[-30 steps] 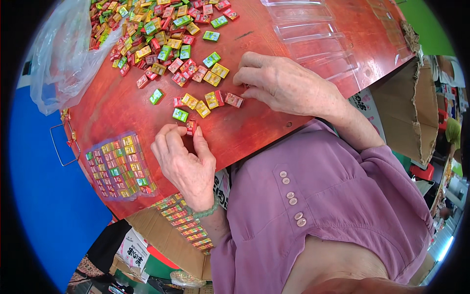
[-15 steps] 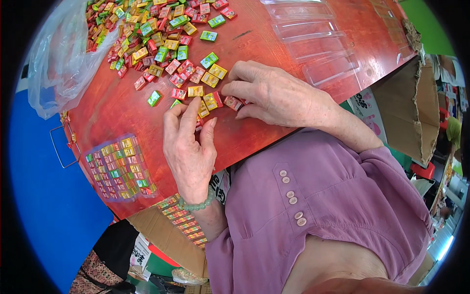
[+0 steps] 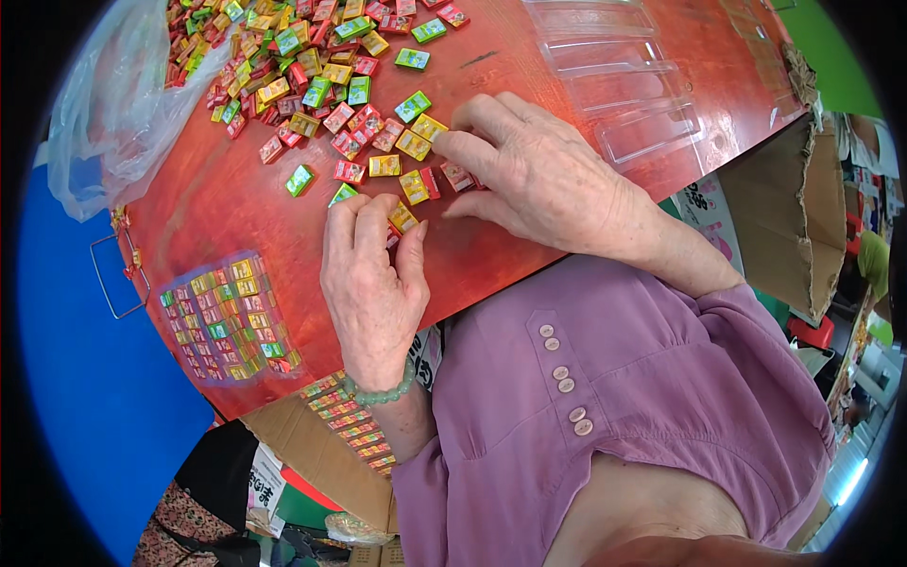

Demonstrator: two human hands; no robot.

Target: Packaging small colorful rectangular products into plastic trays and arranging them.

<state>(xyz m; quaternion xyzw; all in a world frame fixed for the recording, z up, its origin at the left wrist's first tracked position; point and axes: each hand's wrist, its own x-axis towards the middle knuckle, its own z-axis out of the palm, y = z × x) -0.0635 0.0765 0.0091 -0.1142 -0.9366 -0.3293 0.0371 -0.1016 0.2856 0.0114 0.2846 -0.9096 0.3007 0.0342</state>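
Note:
Small candy-like boxes in yellow, red and green lie loose on a red table (image 3: pixel 283 222). My left hand (image 3: pixel 373 283), with a green bead bracelet (image 3: pixel 385 392) at its wrist, curls its fingers and thumb round a yellow box (image 3: pixel 402 217). Part of a red box (image 3: pixel 391 236) shows beside it, under the fingers. My right hand (image 3: pixel 543 175) arches over a pinkish-red box (image 3: pixel 458 177), thumb and forefinger spread apart. Its forefinger tip is by a yellow box (image 3: pixel 430 128). Between the hands lies a yellow box (image 3: pixel 414 187) against a red one.
A large heap of boxes (image 3: pixel 302 66) is at the far left, by a clear plastic bag (image 3: pixel 113 142). A filled tray (image 3: pixel 227 321) lies at the left edge. Clear empty trays (image 3: pixel 624 76) lie far right. Cardboard boxes (image 3: pixel 789 217) stand below the table edge.
My right hand has spread its fingers, its forefinger reaching toward the yellow boxes. My left hand has shifted slightly right and closed further round the yellow box.

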